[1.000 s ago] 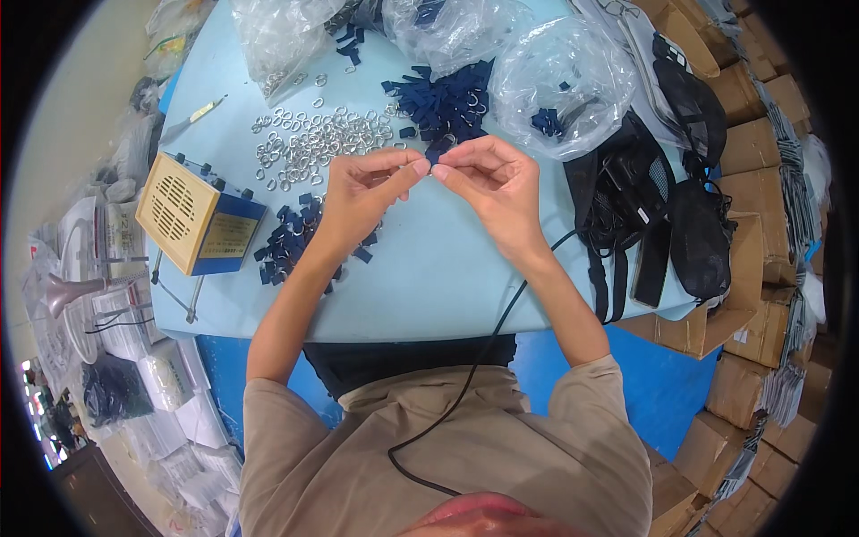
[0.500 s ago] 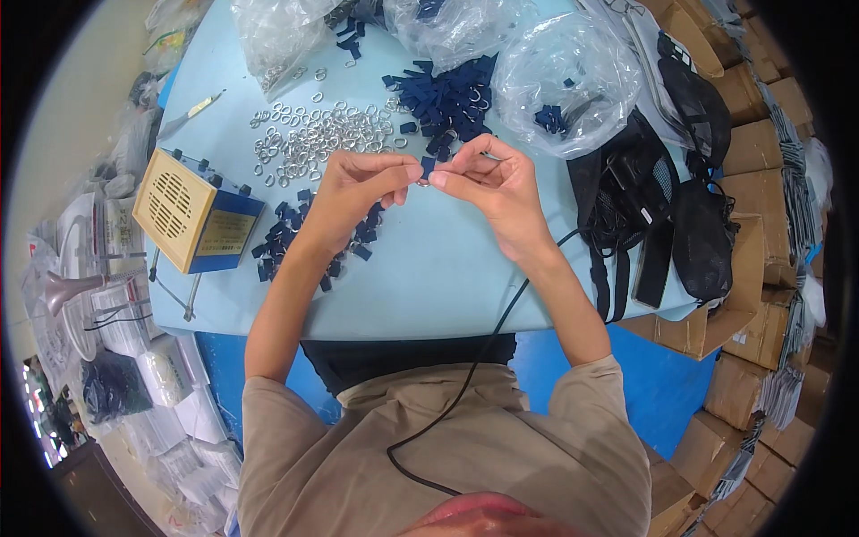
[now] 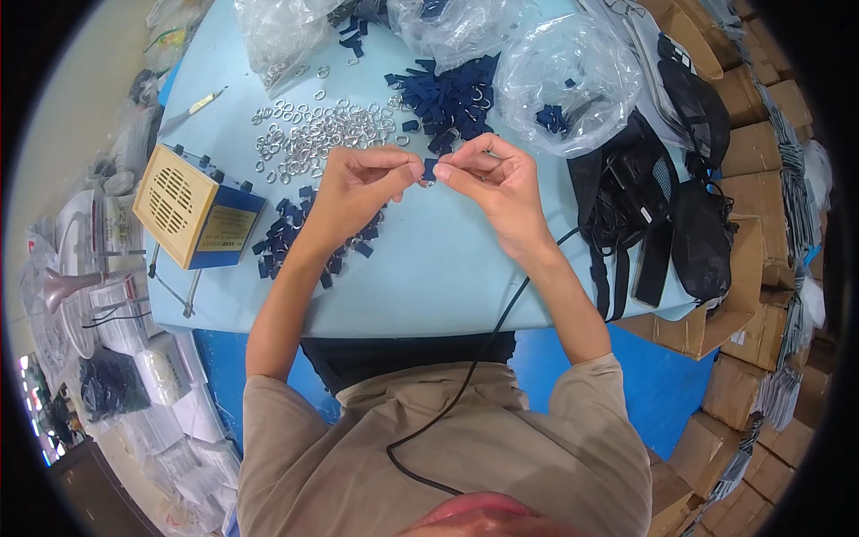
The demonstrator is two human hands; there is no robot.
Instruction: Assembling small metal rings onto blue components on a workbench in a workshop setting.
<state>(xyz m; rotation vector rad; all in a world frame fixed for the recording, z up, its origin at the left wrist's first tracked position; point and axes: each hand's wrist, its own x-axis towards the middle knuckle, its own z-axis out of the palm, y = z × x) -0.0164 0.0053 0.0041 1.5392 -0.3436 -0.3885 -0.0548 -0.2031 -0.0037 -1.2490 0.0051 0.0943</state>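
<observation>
Between my hands, over the middle of the table, is a small navy fabric tab (image 3: 429, 168) with a silver metal ring (image 3: 427, 183) at its lower end. My left hand (image 3: 367, 183) pinches its left side between thumb and finger. From the other side my right hand (image 3: 490, 183) pinches it, other fingers curled. Just beyond my left hand lies a spread of loose silver rings (image 3: 327, 130). A heap of navy fabric strips (image 3: 447, 94) sits past my right hand. Partly behind my left forearm are several navy tabs with rings (image 3: 286, 234).
A cream and blue box-shaped device (image 3: 197, 206) stands at the left, near a small pointed tool (image 3: 195, 109). Clear plastic bags (image 3: 568, 80) line the far side. On the right lie a black mesh bag (image 3: 626, 192) and a black phone (image 3: 653, 264). A black cable (image 3: 510, 304) crosses the table's front edge.
Both hands keep their pinch on the navy tab and have barely shifted. The whole view has moved very slightly.
</observation>
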